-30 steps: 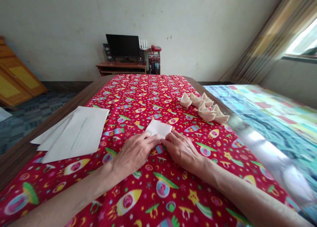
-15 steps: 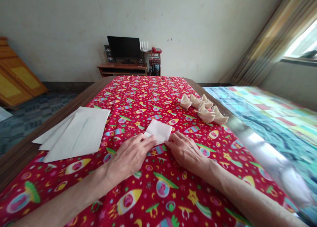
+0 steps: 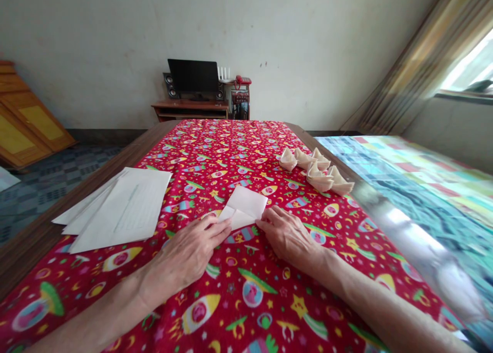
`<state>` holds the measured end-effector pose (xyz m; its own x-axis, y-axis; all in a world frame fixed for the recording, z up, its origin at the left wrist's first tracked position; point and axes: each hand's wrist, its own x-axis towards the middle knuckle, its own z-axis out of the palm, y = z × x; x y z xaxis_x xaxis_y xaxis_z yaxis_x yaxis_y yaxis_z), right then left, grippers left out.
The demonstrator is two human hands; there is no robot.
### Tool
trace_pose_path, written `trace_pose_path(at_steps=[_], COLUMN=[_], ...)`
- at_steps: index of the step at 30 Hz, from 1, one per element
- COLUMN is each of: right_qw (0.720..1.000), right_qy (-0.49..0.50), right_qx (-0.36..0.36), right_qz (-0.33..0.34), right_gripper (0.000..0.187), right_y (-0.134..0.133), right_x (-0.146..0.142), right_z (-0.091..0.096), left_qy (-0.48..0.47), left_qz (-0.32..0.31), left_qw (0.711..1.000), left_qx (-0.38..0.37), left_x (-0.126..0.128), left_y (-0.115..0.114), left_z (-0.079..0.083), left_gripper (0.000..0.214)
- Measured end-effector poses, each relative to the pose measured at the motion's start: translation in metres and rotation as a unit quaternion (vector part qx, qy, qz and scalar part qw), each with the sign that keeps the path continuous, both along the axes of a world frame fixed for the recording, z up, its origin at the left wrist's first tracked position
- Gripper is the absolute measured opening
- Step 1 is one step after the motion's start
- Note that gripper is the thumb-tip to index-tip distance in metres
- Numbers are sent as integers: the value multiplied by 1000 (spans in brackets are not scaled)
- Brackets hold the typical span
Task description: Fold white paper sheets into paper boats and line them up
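A small folded white paper (image 3: 246, 203) lies on the red tablecloth in front of me, a crease line and flap showing along its near side. My left hand (image 3: 198, 245) has its fingers together on the paper's left corner, thumb tucked beneath the index finger. At the right corner, my right hand (image 3: 288, 237) pinches the edge with curled fingers. Beyond it, toward the right table edge, several folded cream paper boat shapes (image 3: 319, 175) sit in a cluster. Several flat white sheets (image 3: 129, 206) are fanned out to the left of my left hand.
The red patterned cloth (image 3: 215, 152) covers a brown wooden table (image 3: 144, 142). A monitor (image 3: 193, 76) stands on a low desk by the far wall, near a red telephone (image 3: 242, 80). To the right is a bed with a patterned cover (image 3: 431, 188); a wooden cabinet (image 3: 33, 114) stands left.
My left hand has slid left and slightly toward me along the paper, uncovering the flap on its near side. My right hand stays at the right corner.
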<state>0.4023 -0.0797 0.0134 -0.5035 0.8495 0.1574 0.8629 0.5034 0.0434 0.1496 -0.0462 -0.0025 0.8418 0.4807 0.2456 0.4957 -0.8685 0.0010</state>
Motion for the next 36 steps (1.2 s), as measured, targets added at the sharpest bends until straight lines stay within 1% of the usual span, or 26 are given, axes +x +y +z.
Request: trace_pose_path(at_steps=[3, 6, 7, 8, 11, 15, 19, 23, 27, 31, 36], right_qw=[1000, 999, 998, 998, 997, 997, 997, 998, 999, 999, 1000], right_qy=[16, 48, 58, 64, 71, 76, 72, 48, 31, 27, 30], right_qx=[11, 13, 12, 12, 13, 18, 32, 42, 37, 32, 7], right_qz=[-1, 0, 0, 0, 2, 7, 11, 8, -4, -1, 8], right_gripper=[20, 23, 24, 24, 25, 26, 25, 25, 24, 30, 39], right_y=[1, 2, 2, 2, 3, 3, 3, 3, 2, 1, 4], right_x=[-1, -1, 0, 0, 1, 1, 2, 1, 0, -1, -1], right_z=[-2, -5, -5, -6, -7, -7, -9, -11, -10, -7, -9], left_qy=[-59, -144, -152, -144, -136, -105, -73, -72, -61, -50, -54], left_qz=[16, 65, 86, 103, 160, 204, 212, 223, 228, 228, 219], left_qw=[998, 986, 982, 980, 970, 965, 965, 965, 964, 966, 969], left_qx=[-30, -57, -76, -95, -119, -129, -134, -120, -119, -108, -98], left_x=[3, 12, 17, 21, 34, 44, 46, 46, 47, 48, 47], left_y=[4, 16, 21, 26, 34, 35, 33, 33, 31, 28, 28], left_z=[0, 1, 2, 2, 5, 9, 9, 6, 9, 13, 11], left_gripper=[41, 35, 31, 28, 23, 27, 30, 28, 27, 28, 25])
